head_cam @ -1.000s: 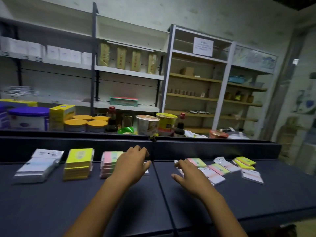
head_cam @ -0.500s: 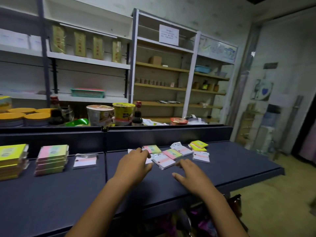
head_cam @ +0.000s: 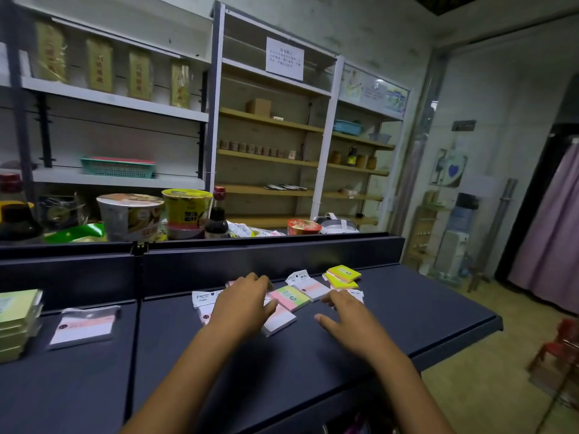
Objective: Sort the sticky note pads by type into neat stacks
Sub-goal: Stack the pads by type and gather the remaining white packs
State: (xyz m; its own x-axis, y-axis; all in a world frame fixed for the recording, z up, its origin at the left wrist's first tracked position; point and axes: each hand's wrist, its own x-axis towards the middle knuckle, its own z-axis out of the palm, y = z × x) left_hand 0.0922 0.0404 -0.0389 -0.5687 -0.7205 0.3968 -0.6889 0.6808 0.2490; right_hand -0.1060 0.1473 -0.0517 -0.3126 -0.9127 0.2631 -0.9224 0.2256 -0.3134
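Both hands lie flat and loose: left hand (head_cam: 242,303) on the white pads (head_cam: 279,322), right hand (head_cam: 351,321) on the desk (head_cam: 407,311). Pick one kind only, then square its edges.

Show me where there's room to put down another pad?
Bare shelf lies between the white pad on the left and the left hand. More lies right of the right hand. It is crowded around the loose pads by both hands.

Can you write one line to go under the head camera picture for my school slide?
Two hands, left and right, reach over loose pastel sticky note pads scattered on a dark blue metal shelf.
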